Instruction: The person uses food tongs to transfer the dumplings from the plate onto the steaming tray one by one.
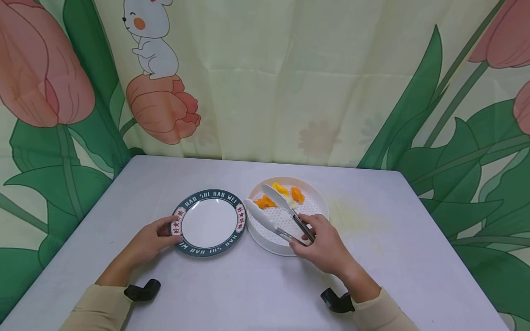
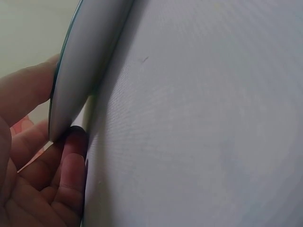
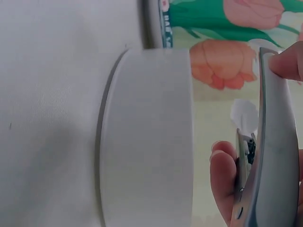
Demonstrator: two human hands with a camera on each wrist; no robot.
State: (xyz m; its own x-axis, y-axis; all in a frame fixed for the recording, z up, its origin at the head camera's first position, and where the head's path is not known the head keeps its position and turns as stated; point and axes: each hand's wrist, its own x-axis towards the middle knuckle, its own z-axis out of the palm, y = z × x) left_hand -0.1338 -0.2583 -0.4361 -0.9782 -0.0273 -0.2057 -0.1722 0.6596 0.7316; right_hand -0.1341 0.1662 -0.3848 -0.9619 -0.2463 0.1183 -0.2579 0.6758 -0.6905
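My left hand (image 1: 151,239) grips the left rim of a white plate (image 1: 213,223) with a dark green lettered border, thumb over the rim and fingers curled beneath it in the left wrist view. In my right hand (image 1: 325,243) are metal tongs (image 3: 274,142) with pale tips, held over a round white steamer-like tray (image 1: 285,248) with a dotted base. The tongs' arms are spread, nothing between their tips. Orange pieces of food (image 1: 265,201), another orange piece (image 1: 297,195) and a yellow piece (image 1: 280,187) lie toward the tray's far side.
Plate and tray stand side by side on a white-covered table (image 1: 265,294). A curtain (image 1: 265,92) printed with tulips and a rabbit hangs behind the table's far edge. Black wrist cameras (image 1: 142,290) are worn at both sleeves.
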